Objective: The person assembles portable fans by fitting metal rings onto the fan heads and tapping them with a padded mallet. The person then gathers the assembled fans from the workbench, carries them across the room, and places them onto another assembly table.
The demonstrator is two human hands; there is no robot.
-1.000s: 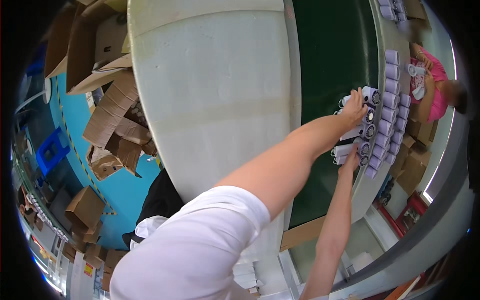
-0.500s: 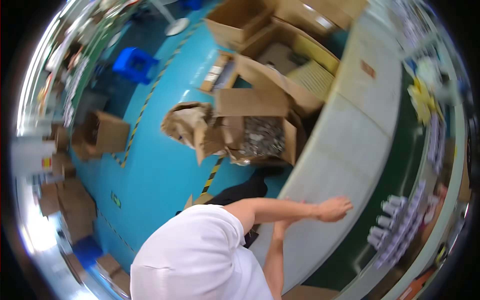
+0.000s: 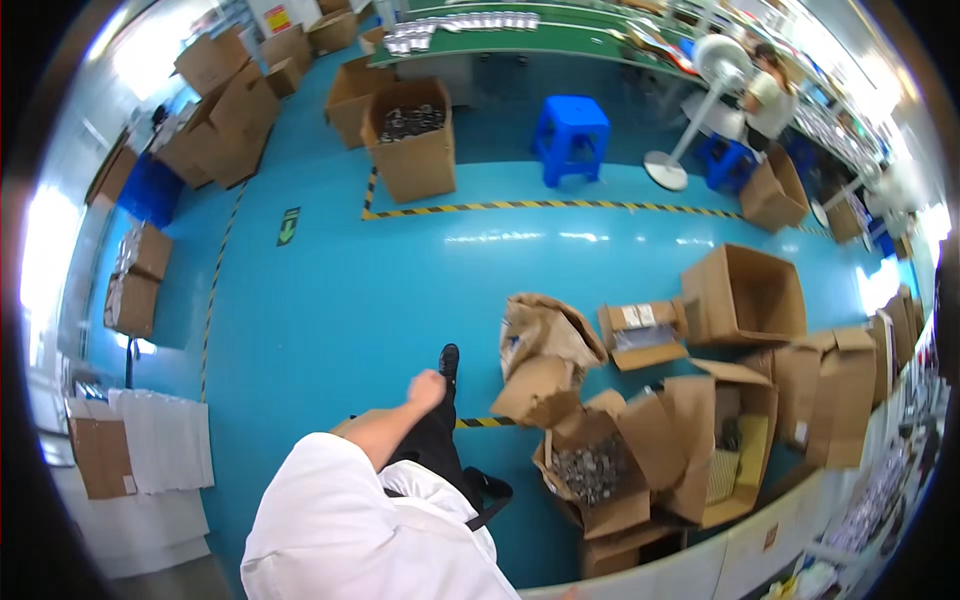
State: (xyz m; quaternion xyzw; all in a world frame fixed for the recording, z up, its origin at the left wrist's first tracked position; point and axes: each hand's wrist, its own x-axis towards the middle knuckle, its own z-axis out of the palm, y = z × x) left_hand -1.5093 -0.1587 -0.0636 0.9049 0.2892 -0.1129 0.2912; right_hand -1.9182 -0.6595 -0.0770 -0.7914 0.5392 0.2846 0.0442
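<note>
My left hand (image 3: 428, 388) is held out in front of my body over the blue floor, beside my dark trouser leg and black shoe (image 3: 449, 362). Its fingers look curled in, and the palm side is hidden, so whatever it may hold does not show. A small skin-coloured patch at the very bottom, by the edge of the pale table (image 3: 680, 578), may be part of my right hand; its fingers cannot be made out. Closest on the right are a crumpled brown paper bag (image 3: 545, 335) and an open carton (image 3: 605, 510) with many small metallic parts inside.
More open cartons (image 3: 745, 295) stand at the right. Across the floor are a carton of dark parts (image 3: 412, 170), a blue stool (image 3: 572, 135), a standing fan (image 3: 690, 110) and a green workbench (image 3: 560, 42). Farther off, a person (image 3: 768, 95) is at a bench. Stacked boxes (image 3: 225, 110) line the left.
My view has swung left, from the pale table to the open floor. Both hands were together over the table; now my left hand is over the floor, away from it.
</note>
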